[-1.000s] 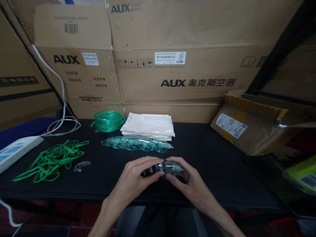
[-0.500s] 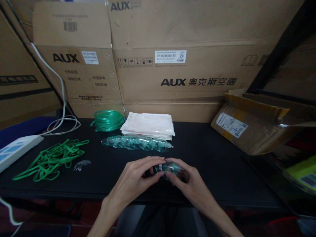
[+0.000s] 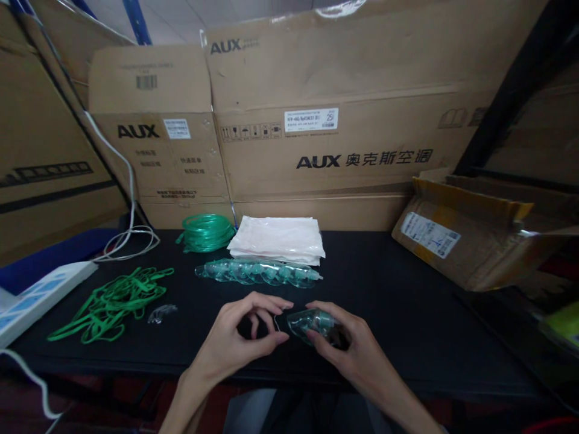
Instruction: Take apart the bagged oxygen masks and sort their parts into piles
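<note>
The right hand [image 3: 344,337] holds a clear mask [image 3: 312,322] over the black bench [image 3: 407,313]. The left hand [image 3: 239,337] pinches a thin little clip [image 3: 277,323] just beside it.

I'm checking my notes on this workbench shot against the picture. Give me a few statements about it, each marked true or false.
1. The right hand holds a clear green mask. True.
2. The left hand rests on the stack of white bags. False: it is near the table's front edge, pinching a thin strip beside the mask.
3. A row of nested masks lies in front of the white bags. True.
4. The green elastic straps lie at the table's right end. False: they are at the left, near a white power strip.
5. The coil of green tubing sits left of the white bags. True.
</note>
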Tool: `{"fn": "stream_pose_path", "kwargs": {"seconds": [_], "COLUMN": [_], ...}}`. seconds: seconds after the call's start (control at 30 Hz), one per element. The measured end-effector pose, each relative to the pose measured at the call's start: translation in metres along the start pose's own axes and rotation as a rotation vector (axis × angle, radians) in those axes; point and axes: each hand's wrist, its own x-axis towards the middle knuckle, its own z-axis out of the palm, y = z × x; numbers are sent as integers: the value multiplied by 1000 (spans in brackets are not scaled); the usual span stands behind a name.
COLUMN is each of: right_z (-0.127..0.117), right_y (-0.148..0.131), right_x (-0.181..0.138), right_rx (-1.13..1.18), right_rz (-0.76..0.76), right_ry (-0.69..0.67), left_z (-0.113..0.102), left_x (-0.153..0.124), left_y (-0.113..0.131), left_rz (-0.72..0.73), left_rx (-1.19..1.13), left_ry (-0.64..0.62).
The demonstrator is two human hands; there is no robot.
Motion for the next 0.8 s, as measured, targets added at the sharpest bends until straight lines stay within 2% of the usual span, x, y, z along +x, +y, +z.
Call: {"fn": "stream_pose_path", "kwargs": {"seconds": [0.1, 0.2, 0.37, 0.53, 0.63, 0.8], "right_z": [0, 1, 4, 3, 3, 1], "right_y": [4, 9, 14, 12, 12, 13], "right_x": [-1, -1, 0, 0, -1, -2], "right_rx": [-14, -25, -39, -55, -63, -62], "right_rz": [-27, -53, -92, -58, -28, -27], "right_ry": [8, 36, 61, 42, 31, 19], "left_z": [-13, -32, -85, -136, -152, -163], "left_x": [-12, -30, -66, -93, -100, -104], "left_y": [-3, -8, -21, -39, -47, -51], "left_rz": [-25, -56, -96, -115, -135, -155], "left_rx": [97, 325, 725, 957, 1018, 1077], "left_ry": [15, 14, 48, 62, 32, 38]}}
